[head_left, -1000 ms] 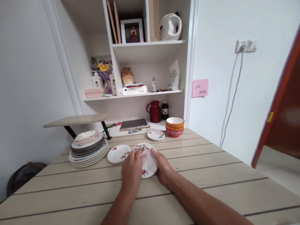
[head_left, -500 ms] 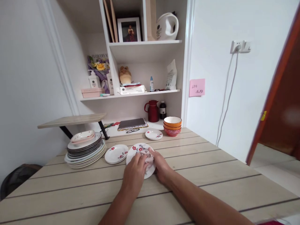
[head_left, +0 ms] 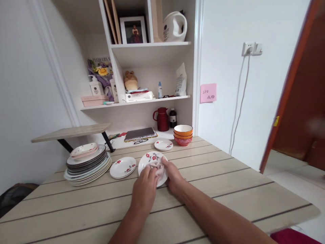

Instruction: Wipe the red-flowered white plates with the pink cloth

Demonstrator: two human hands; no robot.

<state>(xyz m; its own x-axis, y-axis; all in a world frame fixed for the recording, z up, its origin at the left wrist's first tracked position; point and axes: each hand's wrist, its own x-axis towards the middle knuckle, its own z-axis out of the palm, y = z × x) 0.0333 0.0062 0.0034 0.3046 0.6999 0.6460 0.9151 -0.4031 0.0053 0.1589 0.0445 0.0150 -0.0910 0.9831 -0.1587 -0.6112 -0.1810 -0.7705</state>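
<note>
A white plate (head_left: pixel 144 162) with red flowers and grey leaves is tilted toward me above the table. My right hand (head_left: pixel 174 176) grips its right edge, thumb on the face and the other fingers hidden behind. Bunched against the plate's face is a pale pinkish cloth (head_left: pixel 157 167), held by the closed fingers of my left hand (head_left: pixel 144 186). To the left lie small flowered plates (head_left: pixel 123 167), one on another. Farther back are smaller flowered plates (head_left: pixel 163 144), also stacked.
A tall stack of mixed plates (head_left: pixel 87 166) stands at the left, by a small wooden riser (head_left: pixel 73 132). Orange and red bowls (head_left: pixel 183 135) are stacked at the back right. Behind them are a red jug (head_left: pixel 163 119), a dark bottle (head_left: pixel 173 118) and a laptop (head_left: pixel 139 133).
The view has shifted slightly to the right. Against the plate, the left hand and cloth have moved a little lower, and the plate is raised slightly. Both hands keep their hold.
</note>
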